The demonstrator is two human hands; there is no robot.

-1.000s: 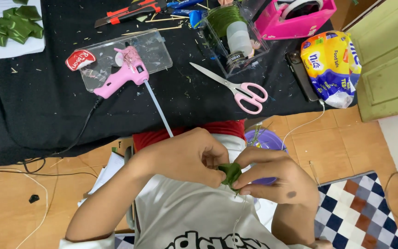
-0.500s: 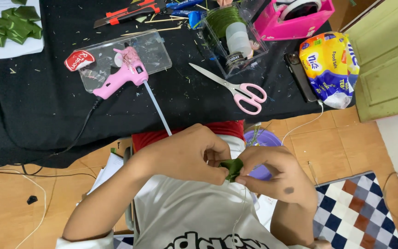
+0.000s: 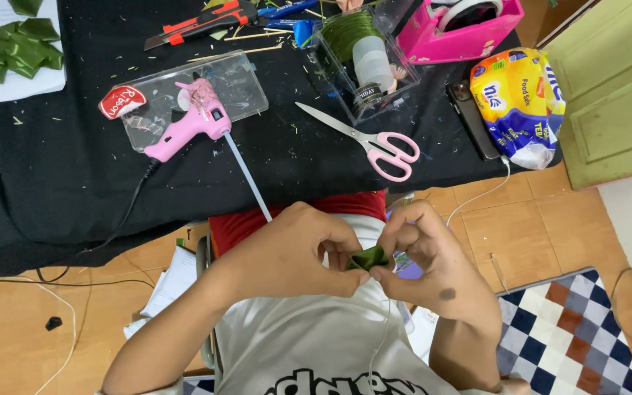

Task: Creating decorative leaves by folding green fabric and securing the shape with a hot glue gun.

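Observation:
A small folded piece of green ribbon (image 3: pixel 369 257) is pinched between both my hands just above my lap. My left hand (image 3: pixel 298 249) grips its left side with thumb and fingers curled. My right hand (image 3: pixel 426 256) holds its right side, fingertips closed on the fold. Most of the ribbon is hidden by my fingers. A thin pale thread hangs down from below the ribbon over my grey shirt.
On the black cloth (image 3: pixel 60 183) lie a pink glue gun (image 3: pixel 188 124) on a clear tray, pink-handled scissors (image 3: pixel 374 143), a clear box with a green ribbon spool (image 3: pixel 356 51), a pink tape dispenser (image 3: pixel 462 29), a yellow packet (image 3: pixel 517 102) and folded green leaves (image 3: pixel 9 51).
My hands have shifted the green ribbon slightly, turning and pressing the fold; my right fingers have opened out a little above it. The things on the cloth have not moved.

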